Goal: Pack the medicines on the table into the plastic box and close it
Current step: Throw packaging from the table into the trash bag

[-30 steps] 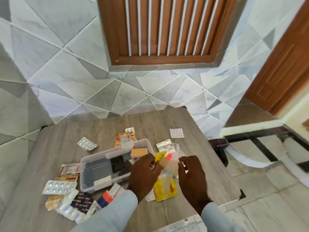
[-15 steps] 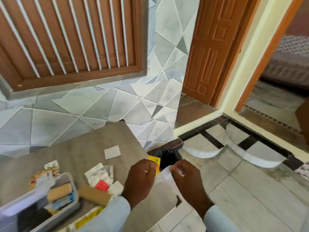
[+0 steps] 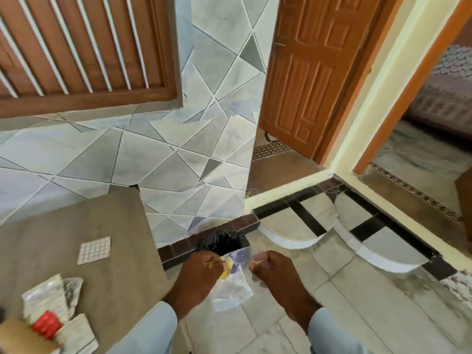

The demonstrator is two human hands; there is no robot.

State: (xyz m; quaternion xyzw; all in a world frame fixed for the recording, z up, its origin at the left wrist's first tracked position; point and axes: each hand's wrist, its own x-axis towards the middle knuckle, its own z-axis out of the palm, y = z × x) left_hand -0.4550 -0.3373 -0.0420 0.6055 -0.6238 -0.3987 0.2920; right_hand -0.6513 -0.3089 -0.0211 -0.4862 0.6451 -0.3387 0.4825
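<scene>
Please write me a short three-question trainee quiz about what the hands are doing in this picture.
1. True or false: the clear plastic bag is held over the table.
2. Which hand pinches the bag's edge nearest the table: A left hand, B right hand?
3. What dark thing sits on the floor just beyond the hands?

Key: 1 false, it hangs over the floor; 2 A; 3 a black bin bag.

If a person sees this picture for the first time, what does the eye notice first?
First, the two hands, left hand and right hand, pinching a clear plastic bag between them, out past the table edge, over the floor. Just beyond is a black-lined bin against the wall. A white blister strip lies alone on the table.
</scene>
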